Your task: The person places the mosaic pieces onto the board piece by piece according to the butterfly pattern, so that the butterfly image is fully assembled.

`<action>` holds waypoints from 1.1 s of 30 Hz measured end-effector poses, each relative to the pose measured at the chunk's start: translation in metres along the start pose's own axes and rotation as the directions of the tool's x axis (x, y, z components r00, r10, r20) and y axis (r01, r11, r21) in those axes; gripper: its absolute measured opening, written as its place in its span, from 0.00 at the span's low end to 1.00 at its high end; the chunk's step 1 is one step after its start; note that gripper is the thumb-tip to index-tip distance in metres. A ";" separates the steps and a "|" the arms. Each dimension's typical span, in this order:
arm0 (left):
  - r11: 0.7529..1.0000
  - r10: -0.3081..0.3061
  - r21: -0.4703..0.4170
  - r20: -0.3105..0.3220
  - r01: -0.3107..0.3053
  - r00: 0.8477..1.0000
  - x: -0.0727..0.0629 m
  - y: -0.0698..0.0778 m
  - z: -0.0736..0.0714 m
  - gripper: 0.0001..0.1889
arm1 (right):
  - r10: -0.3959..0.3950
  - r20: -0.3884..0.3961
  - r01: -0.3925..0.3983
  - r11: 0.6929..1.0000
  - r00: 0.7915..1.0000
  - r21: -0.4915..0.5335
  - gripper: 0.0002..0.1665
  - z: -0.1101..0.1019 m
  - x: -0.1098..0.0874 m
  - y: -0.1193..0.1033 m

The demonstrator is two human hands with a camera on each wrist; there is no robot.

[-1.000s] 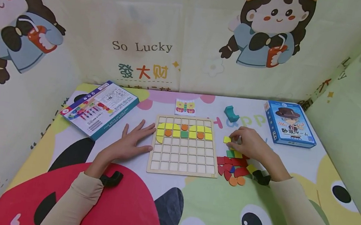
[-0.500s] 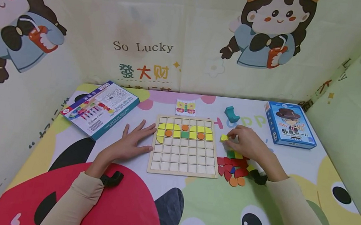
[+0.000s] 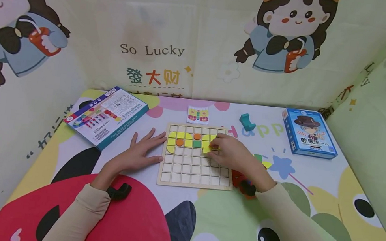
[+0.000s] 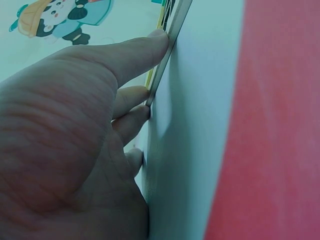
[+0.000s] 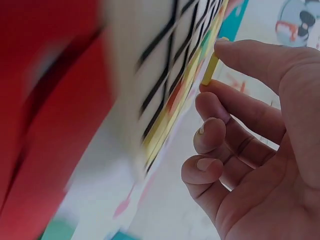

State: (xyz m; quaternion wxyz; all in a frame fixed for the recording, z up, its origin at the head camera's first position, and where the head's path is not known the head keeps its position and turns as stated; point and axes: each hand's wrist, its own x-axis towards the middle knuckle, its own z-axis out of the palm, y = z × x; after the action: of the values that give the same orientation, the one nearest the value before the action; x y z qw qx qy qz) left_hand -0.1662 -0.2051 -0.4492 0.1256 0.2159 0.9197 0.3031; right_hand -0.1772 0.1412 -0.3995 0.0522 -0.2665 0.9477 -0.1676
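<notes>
A wooden grid board (image 3: 187, 171) lies mid-table, its second and third rows partly filled with yellow pieces, orange discs (image 3: 180, 143) and a green square (image 3: 197, 144). Along the board's left edge, my left hand (image 3: 140, 154) rests with fingers spread; in the left wrist view its thumb touches the rim. Between thumb and index finger, my right hand (image 3: 237, 153) pinches a thin yellow tile (image 5: 211, 67) on edge over the board's right half. The other fingers of that hand are curled loosely. My right hand hides several pieces on that side.
Red pieces (image 3: 237, 177) lie beside the board's right edge, partly under my right wrist; a green piece (image 3: 258, 157) sits farther right. Behind the board are a butterfly pattern card (image 3: 198, 115) and a teal curved block (image 3: 247, 122). Boxes stand left (image 3: 107, 116) and right (image 3: 309, 134).
My right hand has picked a yellow tile from beside the loose pieces and carried it left over the board. The left hand has stayed at the board's edge.
</notes>
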 end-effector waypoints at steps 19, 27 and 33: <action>1.000 0.007 -0.006 0.005 -0.007 1.000 0.001 0.000 -0.001 0.44 | -0.104 0.043 0.106 0.992 0.994 -0.070 0.20 0.032 0.048 -0.055; 1.000 0.012 -0.008 0.004 -0.012 1.000 0.001 0.000 -0.001 0.43 | -0.099 0.046 0.103 0.990 0.994 -0.099 0.21 0.033 0.050 -0.058; 1.000 0.010 -0.009 0.006 -0.010 1.000 0.000 0.001 -0.002 0.44 | -0.092 0.041 0.096 0.990 0.995 -0.107 0.22 0.034 0.050 -0.059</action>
State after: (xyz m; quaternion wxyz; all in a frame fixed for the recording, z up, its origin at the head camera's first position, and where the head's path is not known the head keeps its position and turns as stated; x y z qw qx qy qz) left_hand -0.1665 -0.2052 -0.4475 0.1277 0.2206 0.9169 0.3071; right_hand -0.1846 0.0582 -0.4119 0.0465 -0.3164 0.9407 -0.1133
